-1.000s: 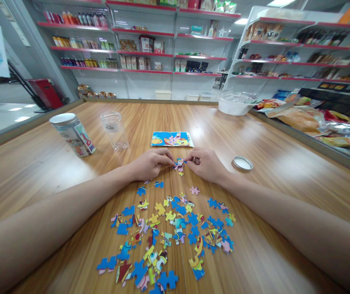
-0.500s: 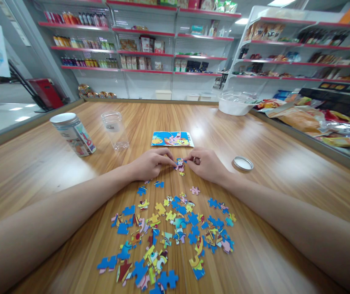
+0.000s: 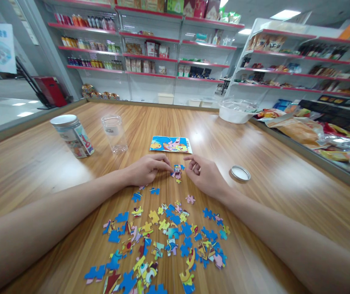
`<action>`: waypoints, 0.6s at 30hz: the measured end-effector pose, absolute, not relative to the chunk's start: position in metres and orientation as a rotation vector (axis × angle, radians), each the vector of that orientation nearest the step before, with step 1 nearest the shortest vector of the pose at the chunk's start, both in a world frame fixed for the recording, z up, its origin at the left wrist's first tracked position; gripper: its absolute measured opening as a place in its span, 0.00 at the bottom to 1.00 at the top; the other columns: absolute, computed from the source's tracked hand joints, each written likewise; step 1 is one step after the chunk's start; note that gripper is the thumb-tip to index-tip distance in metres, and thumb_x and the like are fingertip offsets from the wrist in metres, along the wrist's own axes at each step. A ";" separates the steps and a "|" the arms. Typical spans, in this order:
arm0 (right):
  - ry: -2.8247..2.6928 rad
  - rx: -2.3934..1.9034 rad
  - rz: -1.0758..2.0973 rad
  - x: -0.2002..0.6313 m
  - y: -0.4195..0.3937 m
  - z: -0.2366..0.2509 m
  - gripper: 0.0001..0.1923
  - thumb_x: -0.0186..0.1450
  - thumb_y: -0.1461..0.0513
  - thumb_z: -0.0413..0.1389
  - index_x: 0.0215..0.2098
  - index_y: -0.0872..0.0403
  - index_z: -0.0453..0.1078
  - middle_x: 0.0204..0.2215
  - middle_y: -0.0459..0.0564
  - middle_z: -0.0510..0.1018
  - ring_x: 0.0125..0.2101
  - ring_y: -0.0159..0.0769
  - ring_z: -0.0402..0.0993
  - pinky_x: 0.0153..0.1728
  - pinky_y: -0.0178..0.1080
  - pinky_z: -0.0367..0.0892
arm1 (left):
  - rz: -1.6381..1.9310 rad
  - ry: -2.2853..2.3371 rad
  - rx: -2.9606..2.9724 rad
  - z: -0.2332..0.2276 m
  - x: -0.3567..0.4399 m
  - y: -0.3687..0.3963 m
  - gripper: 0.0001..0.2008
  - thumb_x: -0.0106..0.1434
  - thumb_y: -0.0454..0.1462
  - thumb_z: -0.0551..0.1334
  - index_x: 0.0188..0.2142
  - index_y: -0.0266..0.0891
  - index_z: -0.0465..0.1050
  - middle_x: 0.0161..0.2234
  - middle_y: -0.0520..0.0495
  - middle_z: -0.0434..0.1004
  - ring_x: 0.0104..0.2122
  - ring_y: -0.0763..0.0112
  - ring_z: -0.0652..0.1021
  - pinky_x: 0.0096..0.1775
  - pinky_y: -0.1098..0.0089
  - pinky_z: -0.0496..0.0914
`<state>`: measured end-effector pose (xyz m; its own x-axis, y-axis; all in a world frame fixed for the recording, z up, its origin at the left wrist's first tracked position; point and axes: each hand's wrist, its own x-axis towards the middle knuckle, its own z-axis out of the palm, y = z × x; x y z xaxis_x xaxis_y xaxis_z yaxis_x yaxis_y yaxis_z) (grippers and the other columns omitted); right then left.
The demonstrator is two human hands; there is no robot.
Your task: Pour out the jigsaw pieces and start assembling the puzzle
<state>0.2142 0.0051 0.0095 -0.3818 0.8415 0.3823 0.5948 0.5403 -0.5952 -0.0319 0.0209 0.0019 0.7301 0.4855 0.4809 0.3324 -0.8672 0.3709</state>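
Leftmost, lidded jar (image 3: 78,141): cylindrical, wrapped in a colourful print, pale lid on, standing beyond and well left of the left grip (image 3: 150,168).
Clear jar (image 3: 114,134): see-through, round, open-topped, small label, beyond the left grip and closer to it.
Loose pieces (image 3: 186,230): thin, knobbed jigsaw shapes, mostly blue and yellow, scattered on the near side of both grips.
Picture card (image 3: 171,144): flat rectangle with a cartoon on blue, just beyond the grips.
Joined pieces (image 3: 178,173): small cartoon-printed cluster, flat on the wood-grained tabletop (image 3: 273,196) between the grips.
Round lid (image 3: 240,173): silvery rim, white face, right of the right grip (image 3: 204,174).
Left arm (image 3: 71,212): bare, angled inward, palm downward.
Right arm (image 3: 273,224): bare, angled inward, knuckles upward.
Left grip: fingers bent close together, tips at the joined pieces' left edge; cannot tell whether they pinch it.
Right grip: partly spread, index finger extended, others curled, holding nothing, just beside the joined pieces.
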 end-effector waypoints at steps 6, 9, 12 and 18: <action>-2.064 -1.151 0.516 0.212 -0.009 0.006 0.14 0.62 0.67 0.54 0.46 0.55 0.72 0.30 0.46 0.76 0.22 0.27 0.66 0.27 0.33 0.65 | 0.952 0.772 2.640 0.006 -0.031 0.013 0.24 0.58 0.19 0.50 0.47 0.36 0.74 0.40 0.44 0.75 0.41 0.68 0.76 0.43 0.66 0.74; -2.059 -1.156 0.515 0.212 -0.007 0.005 0.13 0.62 0.67 0.54 0.45 0.55 0.73 0.29 0.46 0.76 0.21 0.27 0.65 0.27 0.33 0.64 | 0.984 0.799 2.634 0.006 -0.032 0.011 0.22 0.58 0.20 0.50 0.45 0.36 0.73 0.39 0.45 0.75 0.40 0.69 0.76 0.43 0.67 0.74; -2.062 -1.150 0.502 0.213 -0.005 0.006 0.12 0.62 0.67 0.54 0.43 0.55 0.74 0.27 0.45 0.75 0.21 0.27 0.65 0.27 0.33 0.62 | 0.964 0.794 2.663 0.006 -0.032 0.012 0.20 0.59 0.21 0.51 0.44 0.37 0.74 0.39 0.45 0.75 0.40 0.69 0.76 0.43 0.68 0.73; -2.122 -1.134 0.518 0.214 -0.005 0.007 0.10 0.63 0.66 0.54 0.40 0.54 0.76 0.22 0.44 0.72 0.22 0.28 0.64 0.25 0.33 0.57 | 1.191 0.828 2.716 0.017 -0.032 0.002 0.14 0.63 0.25 0.51 0.38 0.38 0.73 0.33 0.47 0.75 0.33 0.72 0.76 0.34 0.70 0.71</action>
<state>0.2136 -0.0047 0.0066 -0.3997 0.8386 0.3701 0.5737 0.5437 -0.6126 -0.0321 0.0019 0.0168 0.5569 0.4980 0.6647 0.4496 -0.8537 0.2629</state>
